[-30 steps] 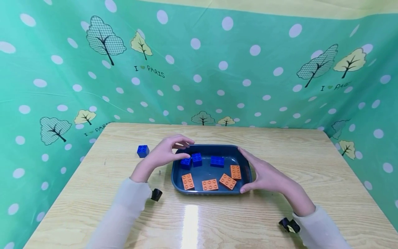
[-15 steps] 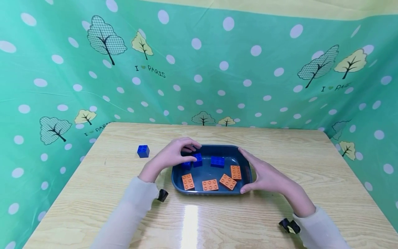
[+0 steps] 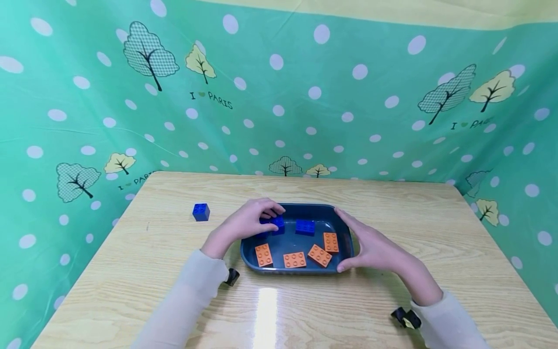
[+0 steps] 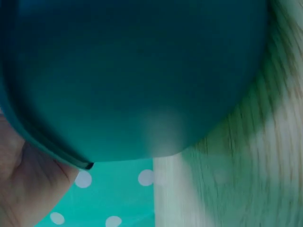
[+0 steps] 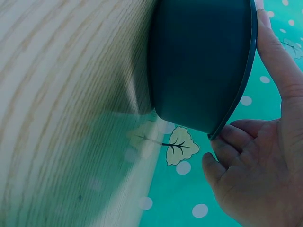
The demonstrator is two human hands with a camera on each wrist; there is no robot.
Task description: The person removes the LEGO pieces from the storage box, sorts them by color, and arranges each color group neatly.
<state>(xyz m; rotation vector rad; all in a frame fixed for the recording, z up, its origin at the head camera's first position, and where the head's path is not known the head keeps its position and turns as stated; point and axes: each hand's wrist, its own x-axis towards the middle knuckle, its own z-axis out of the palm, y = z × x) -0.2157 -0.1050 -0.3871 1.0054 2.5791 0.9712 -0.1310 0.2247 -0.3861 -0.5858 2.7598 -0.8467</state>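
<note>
A lone blue block (image 3: 201, 212) sits on the worktop (image 3: 174, 237). My left hand (image 3: 247, 221) curves over two blue blocks (image 3: 281, 226) in the tray (image 3: 291, 244), whether pinching I can't tell; past four orange blocks (image 3: 319, 255), my spread right hand (image 3: 372, 247) touches its right end.

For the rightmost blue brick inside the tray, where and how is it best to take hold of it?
Likely from above, since the tray surrounds it. Pinch the two short ends of the rightmost blue brick: it lies studs up, its long back side seemingly close to the tray's rear wall, while both ends look free.
</note>
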